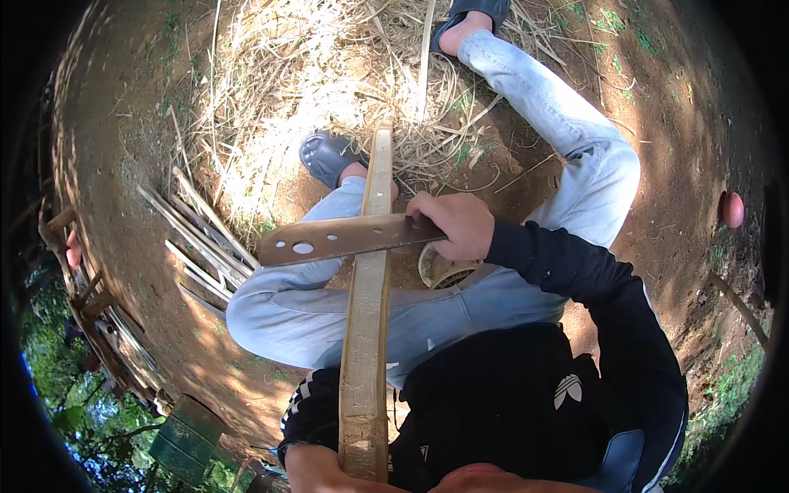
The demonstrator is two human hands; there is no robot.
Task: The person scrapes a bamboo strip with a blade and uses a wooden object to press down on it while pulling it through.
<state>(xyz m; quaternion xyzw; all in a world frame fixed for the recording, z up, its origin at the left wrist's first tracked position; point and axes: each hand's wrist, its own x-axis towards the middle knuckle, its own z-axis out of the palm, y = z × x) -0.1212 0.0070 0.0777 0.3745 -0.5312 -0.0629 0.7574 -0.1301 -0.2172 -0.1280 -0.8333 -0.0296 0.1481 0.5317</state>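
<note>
My right hand (460, 226) is closed round the right end of a machete-like blade (345, 238), broad, flat and brown, with several round holes. The blade crosses over a long pale split-bamboo strip (366, 320); whether its edge bites into the strip cannot be seen. The strip runs from beside my left arm, over my lap, to the ground near my left shoe (325, 158). Bare skin of my left arm (316, 468) shows below a dark sleeve at the lower edge, close to the strip's near end. The fingers of my left hand are hidden.
Pale shavings (329, 74) cover the ground ahead. Several split sticks (205, 234) lie by my bent left leg. A round, light-coloured container (436, 267) shows partly between my legs. A reddish round object (732, 209) sits at the far right, and a green panel (187, 440) stands lower left.
</note>
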